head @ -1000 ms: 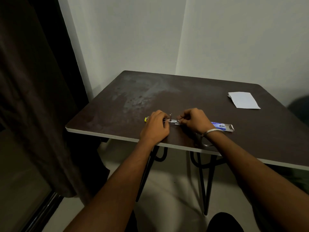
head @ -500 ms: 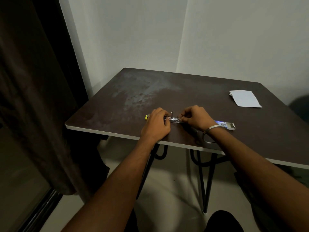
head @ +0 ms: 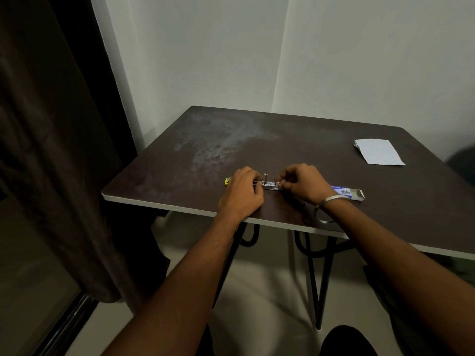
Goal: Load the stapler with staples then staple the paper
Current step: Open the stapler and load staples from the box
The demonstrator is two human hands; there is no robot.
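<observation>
Along the left edge of the frame hangs a dark brown pleated curtain [head: 51, 150], matte and heavy. Right of it, at centre frame, the left hand [head: 241, 194] lies curled over the yellow-ended metal stapler [head: 268, 185], fingers closed on its left part; the shiny open magazine and a small upright metal post show between the hands. The right hand [head: 299, 185], a plain silver bangle [head: 331, 200] on its wrist, pinches at the magazine's right end; whether staples sit in the fingertips cannot be told. Just right, a flat blue-and-white cardboard staple box [head: 347, 192] lies open. At the upper right rests the folded white paper [head: 377, 151], well apart. Compared with half a second ago, both hands keep the same grip. The dark brown, smudged tabletop [head: 257, 140] with pale edge stands in a white-walled corner.
</observation>
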